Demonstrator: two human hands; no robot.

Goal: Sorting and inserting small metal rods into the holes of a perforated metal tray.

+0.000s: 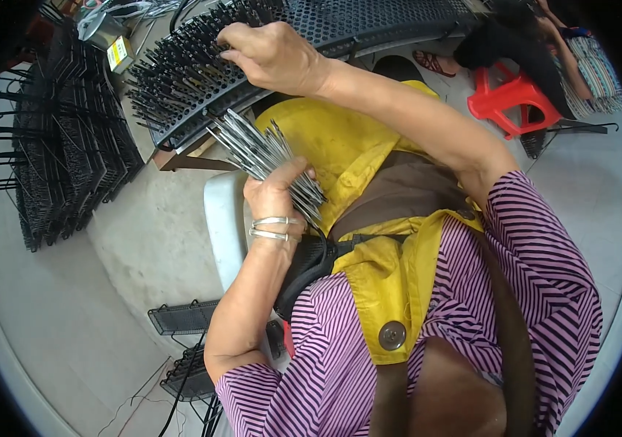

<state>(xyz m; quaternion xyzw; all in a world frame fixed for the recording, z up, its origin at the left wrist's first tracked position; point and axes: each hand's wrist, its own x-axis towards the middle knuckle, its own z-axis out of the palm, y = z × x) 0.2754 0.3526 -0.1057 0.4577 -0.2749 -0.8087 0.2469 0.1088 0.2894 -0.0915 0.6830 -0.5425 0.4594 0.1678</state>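
Observation:
My left hand (pixel 276 191) is closed round a bundle of thin silvery metal rods (pixel 252 146), held above my lap over a yellow apron (pixel 307 124). Farther off, my right hand (pixel 271 57) is closed in a pinch above a black perforated board (pixel 354 22). Many thin dark rods (pixel 180 73) stand upright in that board's holes, crowded over its left part. Whatever the right fingertips hold, if anything, is too small to make out against these rods.
Stacked black racks with hooks (pixel 63 146) stand at left. A metal tin (pixel 101 30) and a yellow-white box (pixel 119 54) sit beside the board. Black wire baskets (pixel 187 318) lie low at left. A red stool (pixel 506 100) and a seated person (pixel 580 65) are at far right.

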